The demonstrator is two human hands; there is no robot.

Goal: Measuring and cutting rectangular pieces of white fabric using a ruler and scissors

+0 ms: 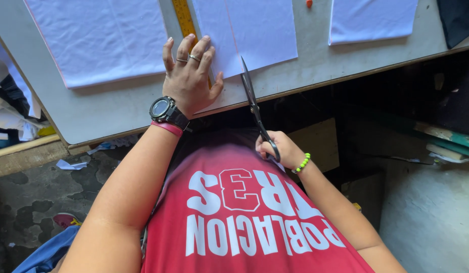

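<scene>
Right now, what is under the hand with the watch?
The left hand presses flat on white cloth. A yellow ruler runs under its fingers; the covered part of the ruler cannot be seen.

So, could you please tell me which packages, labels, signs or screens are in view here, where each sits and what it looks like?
Wristwatch: on the left wrist, round black case with a dark screen, beside a pink band.
Yellow ruler: on the table, partly under the left hand, a long strip with printed markings.
Red shirt: on the person's chest, large white block lettering.
No packages or signs show.
</scene>
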